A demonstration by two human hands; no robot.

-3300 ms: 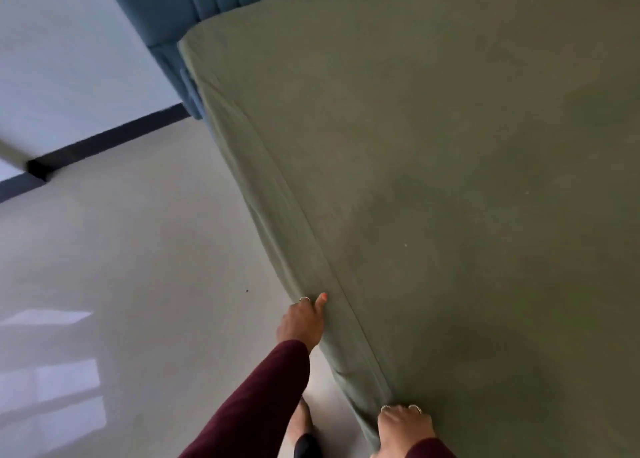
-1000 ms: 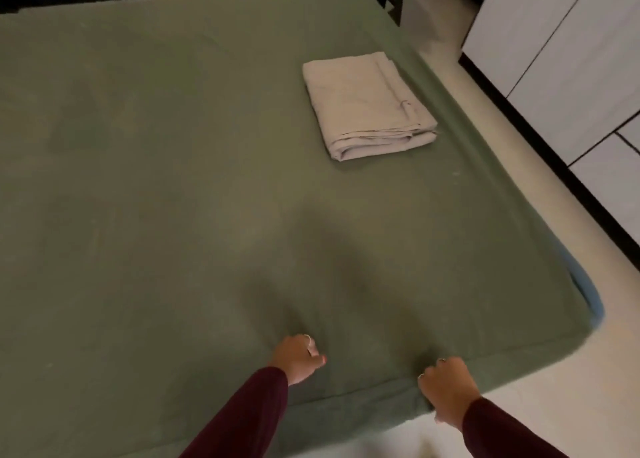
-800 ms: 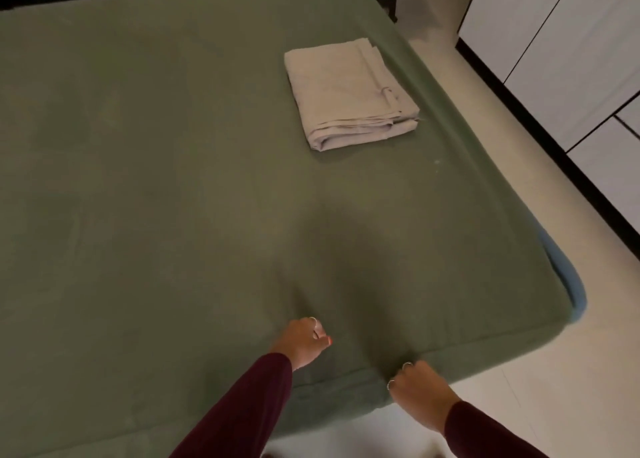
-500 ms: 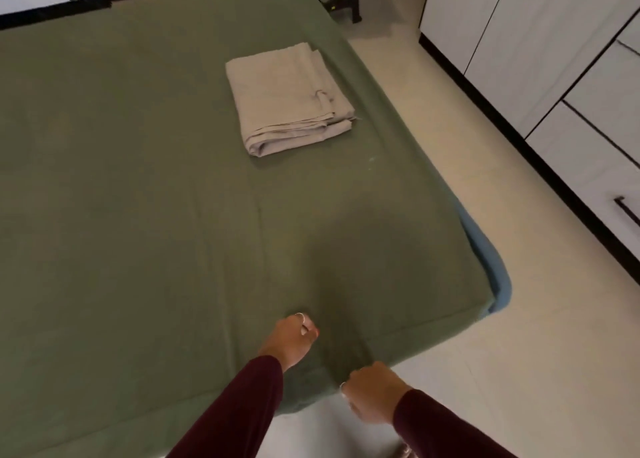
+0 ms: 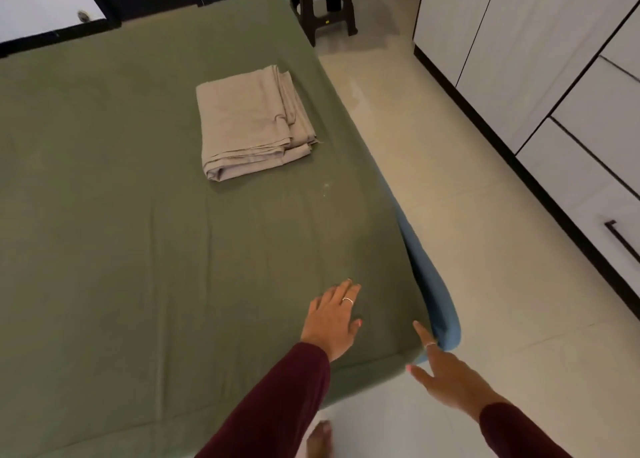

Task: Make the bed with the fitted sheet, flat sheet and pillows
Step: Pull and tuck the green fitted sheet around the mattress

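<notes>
while the green fitted sheet was stretched over pretty much the whole bed, with a couple of long creases running up it, the folded beige flat sheet sat on top toward the right edge, well up from the near corner. left hand was laid flat on the green sheet just inside the near right corner, fingers straight and spread a bit, ring showing, not gripping anything. maroon sleeve ran back from it over the near edge. a bare foot poked out on the floor under that arm. right hand was at the corner itself, fingers out and relaxed, forefinger touching the sheet's corner, nothing pinched as far as i could see. right beside it the blue mattress was peeking out where the sheet hadn't covered the right side. further right was pale tiled floor, a dark stool past the bed's far right corner, then white cabinets with black trim. no pillows in view.
</notes>
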